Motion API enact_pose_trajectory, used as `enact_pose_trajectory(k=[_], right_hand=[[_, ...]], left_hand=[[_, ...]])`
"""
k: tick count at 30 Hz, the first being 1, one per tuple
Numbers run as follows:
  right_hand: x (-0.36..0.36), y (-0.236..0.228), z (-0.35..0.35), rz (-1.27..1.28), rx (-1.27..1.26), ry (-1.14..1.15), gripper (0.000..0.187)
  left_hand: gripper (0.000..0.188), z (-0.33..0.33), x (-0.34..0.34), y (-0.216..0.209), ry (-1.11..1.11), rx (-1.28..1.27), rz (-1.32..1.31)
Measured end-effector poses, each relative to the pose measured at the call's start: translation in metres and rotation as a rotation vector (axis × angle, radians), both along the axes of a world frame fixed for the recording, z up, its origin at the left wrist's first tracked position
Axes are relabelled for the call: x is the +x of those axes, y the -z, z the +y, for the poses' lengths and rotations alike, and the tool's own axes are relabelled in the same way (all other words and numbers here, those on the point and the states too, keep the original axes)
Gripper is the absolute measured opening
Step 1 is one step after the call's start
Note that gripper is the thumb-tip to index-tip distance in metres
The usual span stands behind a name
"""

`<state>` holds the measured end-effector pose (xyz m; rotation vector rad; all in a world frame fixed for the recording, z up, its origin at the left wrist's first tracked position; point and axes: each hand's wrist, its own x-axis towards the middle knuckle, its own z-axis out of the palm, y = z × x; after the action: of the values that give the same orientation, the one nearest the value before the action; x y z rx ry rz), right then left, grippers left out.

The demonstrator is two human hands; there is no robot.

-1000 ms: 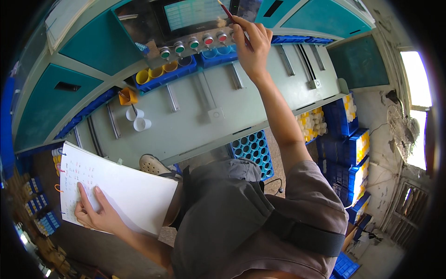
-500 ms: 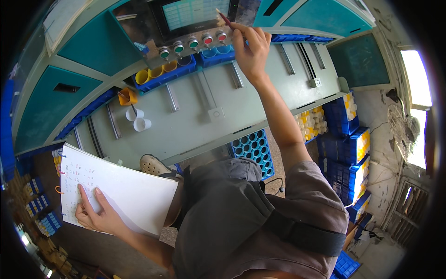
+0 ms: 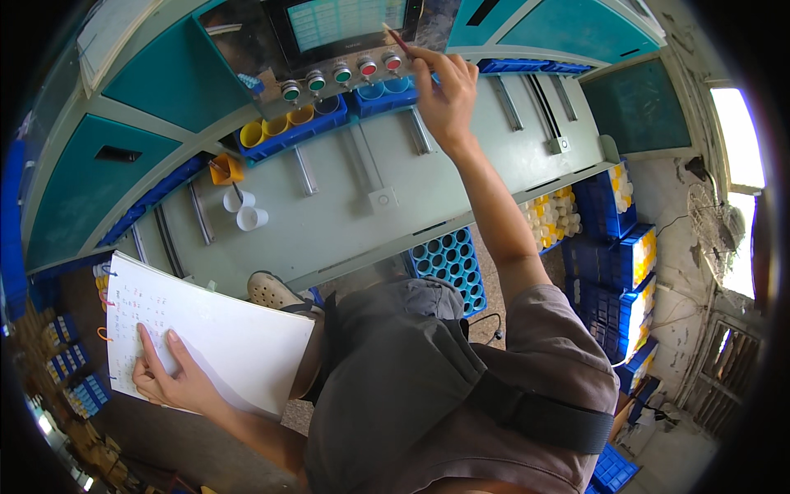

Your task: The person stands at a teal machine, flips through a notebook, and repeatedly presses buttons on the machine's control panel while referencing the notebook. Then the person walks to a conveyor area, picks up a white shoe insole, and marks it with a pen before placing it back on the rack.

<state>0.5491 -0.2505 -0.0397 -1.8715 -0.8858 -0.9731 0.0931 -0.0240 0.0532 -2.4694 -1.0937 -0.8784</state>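
- Left hand (image 3: 175,380) rests on open notebook (image 3: 239,342), 8 o'clock; right hand (image 3: 448,97), well apart, pinches pen (image 3: 399,39) before screen (image 3: 350,20), 12 o'clock.
- Pale counter (image 3: 346,235): white cups (image 3: 252,220), 10 o'clock.
- Blue crates (image 3: 591,257) stacked, 3 o'clock; stained wall (image 3: 671,198) beyond.

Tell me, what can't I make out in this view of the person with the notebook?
In the head view:
- Writing on the notebook: too small and faint; the left hand covers part of the page.
- Screen: top cut off by the picture's upper edge, its contents too small.
- Dark red stick: too small to tell pen from brush; the right hand covers part.
- Beige shoe: partly behind the notebook.
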Motion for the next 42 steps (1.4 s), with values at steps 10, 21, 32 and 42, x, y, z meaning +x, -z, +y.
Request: enact_pose_trajectory(k=[10, 21, 32, 42], right_hand=[[-0.008, -0.018, 0.035, -0.045, -0.008, -0.151, 0.014], [0.006, -0.021, 0.024, -0.082, 0.031, -0.040, 0.014], [-0.001, -0.008, 0.018, -0.058, 0.002, -0.048, 0.011], [0.004, -0.021, 0.023, -0.056, 0.020, -0.037, 0.014]], left_hand=[[0.043, -0.001, 0.000, 0.001, -0.009, -0.011, -0.013], [0.043, 0.003, -0.004, 0.003, 0.011, -0.016, -0.028], [0.042, 0.001, 0.000, 0.001, 0.001, -0.036, -0.042], [0.042, 0.000, 0.000, 0.000, 0.012, -0.009, -0.021]])
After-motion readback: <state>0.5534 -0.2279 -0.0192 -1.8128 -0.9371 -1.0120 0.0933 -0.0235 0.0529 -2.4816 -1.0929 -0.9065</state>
